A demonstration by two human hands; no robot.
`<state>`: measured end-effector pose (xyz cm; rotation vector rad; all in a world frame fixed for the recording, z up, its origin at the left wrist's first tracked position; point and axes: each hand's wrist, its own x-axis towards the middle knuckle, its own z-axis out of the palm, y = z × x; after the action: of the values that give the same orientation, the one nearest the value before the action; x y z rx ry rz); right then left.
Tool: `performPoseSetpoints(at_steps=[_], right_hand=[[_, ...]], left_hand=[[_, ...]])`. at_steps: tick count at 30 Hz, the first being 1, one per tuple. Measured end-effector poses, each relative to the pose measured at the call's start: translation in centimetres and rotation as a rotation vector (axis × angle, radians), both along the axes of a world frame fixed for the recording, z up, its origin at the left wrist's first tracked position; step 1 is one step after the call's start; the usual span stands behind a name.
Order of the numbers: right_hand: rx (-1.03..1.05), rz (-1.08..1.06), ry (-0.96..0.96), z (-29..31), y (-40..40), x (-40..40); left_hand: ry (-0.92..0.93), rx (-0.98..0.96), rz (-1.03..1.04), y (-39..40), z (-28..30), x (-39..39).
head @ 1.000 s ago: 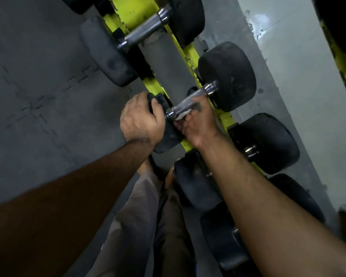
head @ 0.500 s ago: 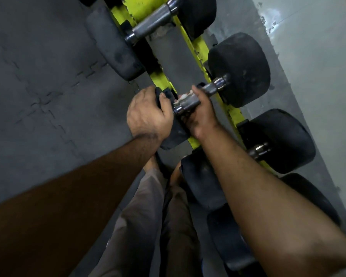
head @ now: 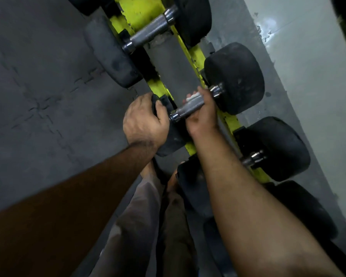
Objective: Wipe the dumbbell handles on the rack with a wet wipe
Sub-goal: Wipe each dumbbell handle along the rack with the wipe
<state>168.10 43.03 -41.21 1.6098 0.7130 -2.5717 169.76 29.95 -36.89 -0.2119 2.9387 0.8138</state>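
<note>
On the yellow rack [head: 196, 52], the right hand [head: 202, 112] curls round the knurled metal handle [head: 190, 107] of a black dumbbell [head: 235, 78] with a white wipe [head: 192, 96] showing at its fingertips, while the left hand [head: 142, 122] grips that dumbbell's near weight [head: 172, 136] at the rack's front edge.
</note>
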Motion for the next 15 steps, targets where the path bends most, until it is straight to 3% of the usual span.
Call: performPoseSetpoints(at_steps=[3, 7, 11, 15], right_hand=[[0.004, 0.135, -0.038, -0.1, -0.1, 0.5], [-0.027, -0.045, 0.005, 0.2, 2.0, -1.2], [-0.052, 0.033, 0.032, 0.0, 2.2, -0.7], [-0.068, -0.027, 0.067, 0.3, 1.5, -0.5]], left_hand=[[0.007, -0.003, -0.002, 0.1, 0.0, 0.0], [0.01, -0.011, 0.007, 0.0, -0.3, -0.1], [-0.002, -0.006, -0.003, 0.0, -0.1, 0.0], [-0.003, -0.013, -0.005, 0.0, -0.1, -0.1]])
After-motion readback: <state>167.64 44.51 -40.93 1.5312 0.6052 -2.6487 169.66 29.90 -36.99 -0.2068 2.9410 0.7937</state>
